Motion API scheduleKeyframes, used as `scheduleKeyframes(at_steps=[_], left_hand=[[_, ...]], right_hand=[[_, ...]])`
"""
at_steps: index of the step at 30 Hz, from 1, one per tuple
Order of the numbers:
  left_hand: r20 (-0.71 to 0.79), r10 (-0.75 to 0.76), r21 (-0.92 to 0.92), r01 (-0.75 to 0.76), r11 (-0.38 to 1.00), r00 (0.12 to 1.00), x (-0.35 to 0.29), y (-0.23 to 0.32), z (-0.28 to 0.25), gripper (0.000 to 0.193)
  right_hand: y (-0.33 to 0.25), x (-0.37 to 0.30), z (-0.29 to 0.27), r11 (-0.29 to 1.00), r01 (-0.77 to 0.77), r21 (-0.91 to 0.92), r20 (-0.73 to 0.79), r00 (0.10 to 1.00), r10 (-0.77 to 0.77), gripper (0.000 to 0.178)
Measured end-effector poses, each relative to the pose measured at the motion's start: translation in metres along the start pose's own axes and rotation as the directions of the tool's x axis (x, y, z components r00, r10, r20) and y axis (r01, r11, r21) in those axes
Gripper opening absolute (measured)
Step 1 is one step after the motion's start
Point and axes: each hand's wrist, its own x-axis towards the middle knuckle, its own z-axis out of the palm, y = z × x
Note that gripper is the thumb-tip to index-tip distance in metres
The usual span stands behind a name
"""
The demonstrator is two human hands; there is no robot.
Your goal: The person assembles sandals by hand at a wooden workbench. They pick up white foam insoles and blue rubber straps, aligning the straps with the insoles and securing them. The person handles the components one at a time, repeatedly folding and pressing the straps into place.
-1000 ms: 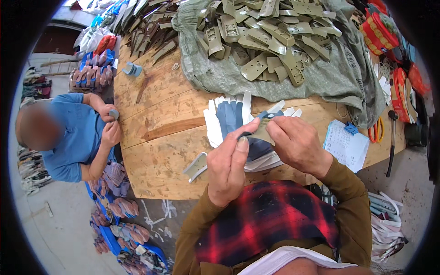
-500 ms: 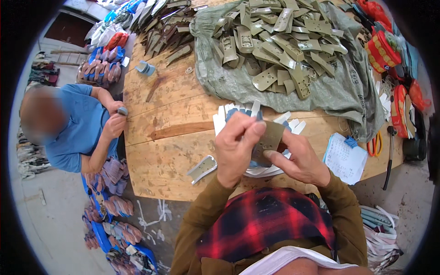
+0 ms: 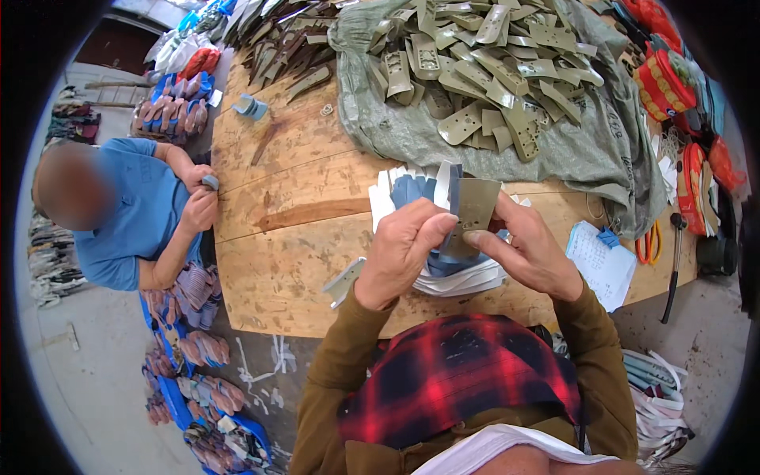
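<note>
Above the near edge of the table, my right hand [image 3: 529, 252] grips an olive-green curved plate [image 3: 480, 199] with small holes. Its thumb presses on the plate's lower face. My left hand [image 3: 402, 252] is closed, its thumb against the left edge of a blue-grey strip [image 3: 454, 190] that stands along the plate. The left fingers are mostly hidden behind. Under both hands lies a fanned stack of white and blue pieces [image 3: 465, 283], partly covered by them. A pale curved plate [image 3: 342, 283] rests on the wood beside my left wrist.
A heap of olive plates [image 3: 475, 71] covers a grey-green woven sack [image 3: 372, 131] at the back. Darker plates [image 3: 277, 47] lie left of it. A written sheet [image 3: 602, 265] and orange-handled scissors [image 3: 651, 244] are at right. A co-worker [image 3: 131, 210] sits at left, holding a small piece.
The olive plate has turned more upright and shifted slightly right with my right hand. The blue-grey strip now shows beside it. More of the blue and white stack is visible behind my hands.
</note>
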Motion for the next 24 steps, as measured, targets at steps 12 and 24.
scheduleKeyframes(at_steps=[12,24], left_hand=[[-0.108,0.487,0.247,-0.452,0.857,0.866,0.003,-0.001,-0.005,0.032],[-0.131,0.551,0.307,-0.495,0.813,0.824,-0.021,-0.018,0.001,0.026]], right_hand=[[0.004,-0.007,0.007,0.991,0.137,0.0,-0.246,0.96,-0.133,0.044],[0.035,0.015,0.031,0.717,-0.199,0.668,-0.021,0.958,0.285,0.031]])
